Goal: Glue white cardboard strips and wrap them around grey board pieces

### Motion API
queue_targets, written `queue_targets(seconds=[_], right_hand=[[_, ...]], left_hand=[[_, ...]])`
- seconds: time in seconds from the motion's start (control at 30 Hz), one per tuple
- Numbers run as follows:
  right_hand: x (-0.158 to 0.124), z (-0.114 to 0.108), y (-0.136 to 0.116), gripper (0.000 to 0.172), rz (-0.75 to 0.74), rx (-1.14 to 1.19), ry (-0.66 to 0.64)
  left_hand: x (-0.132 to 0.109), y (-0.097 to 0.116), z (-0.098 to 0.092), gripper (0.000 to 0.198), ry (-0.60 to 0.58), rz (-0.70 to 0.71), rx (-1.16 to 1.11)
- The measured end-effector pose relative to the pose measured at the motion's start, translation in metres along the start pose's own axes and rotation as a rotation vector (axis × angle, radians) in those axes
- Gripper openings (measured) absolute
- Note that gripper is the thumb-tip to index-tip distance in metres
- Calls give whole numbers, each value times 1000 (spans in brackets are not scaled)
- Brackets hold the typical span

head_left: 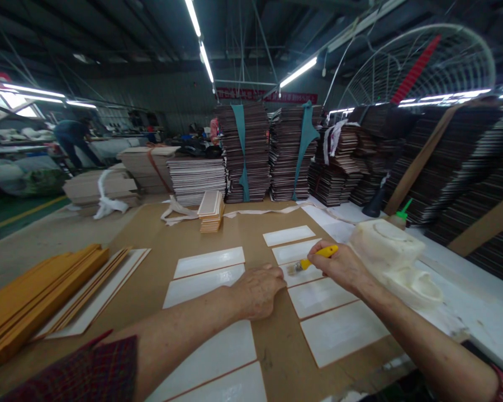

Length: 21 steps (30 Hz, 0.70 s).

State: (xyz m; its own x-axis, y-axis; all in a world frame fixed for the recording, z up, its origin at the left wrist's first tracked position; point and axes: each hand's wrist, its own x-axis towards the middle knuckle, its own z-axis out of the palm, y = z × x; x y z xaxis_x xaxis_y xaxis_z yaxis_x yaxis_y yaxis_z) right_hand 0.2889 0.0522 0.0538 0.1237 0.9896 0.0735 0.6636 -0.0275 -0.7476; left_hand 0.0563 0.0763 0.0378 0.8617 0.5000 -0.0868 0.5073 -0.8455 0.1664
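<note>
My right hand (339, 265) grips a paintbrush (327, 251) by its yellow handle, bristles down on a white-coated strip panel (310, 277) in the right-hand column. At the left end of that same panel is my left hand (257, 291), fingers curled and closed against its edge; the fingertips are partly hidden. Panels in this column show orange-brown edges, such as the nearest one (343, 332). Under my left forearm runs a second column of coated panels (209, 259), some with a wet shine.
Orange-brown strips (46, 285) lie stacked at left. A small panel stack (210, 209) stands at the back of the brown board (146, 234). To the right are a whitish plastic container (381, 251) and a green-capped bottle (400, 218). Tall dark stacks (247, 151) and a fan (423, 67) stand behind.
</note>
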Motion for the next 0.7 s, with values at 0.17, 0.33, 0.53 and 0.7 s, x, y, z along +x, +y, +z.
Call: queue_targets(seconds=[0.17,0.33,0.53,0.7], right_hand=[[-1,-6,5,18,54,46,4],[-2,2,-3,16,51,39,-20],[2,-32,12,12,56,-152,55],[2,-58,19,15,97,-265,173]], left_hand=[[-1,0,2,43,-4,-7,8],[-2,3,-1,47,-5,-18,17],[-3,4,-2,47,-2,-12,7],[-3,3,0,46,12,-11,-4]])
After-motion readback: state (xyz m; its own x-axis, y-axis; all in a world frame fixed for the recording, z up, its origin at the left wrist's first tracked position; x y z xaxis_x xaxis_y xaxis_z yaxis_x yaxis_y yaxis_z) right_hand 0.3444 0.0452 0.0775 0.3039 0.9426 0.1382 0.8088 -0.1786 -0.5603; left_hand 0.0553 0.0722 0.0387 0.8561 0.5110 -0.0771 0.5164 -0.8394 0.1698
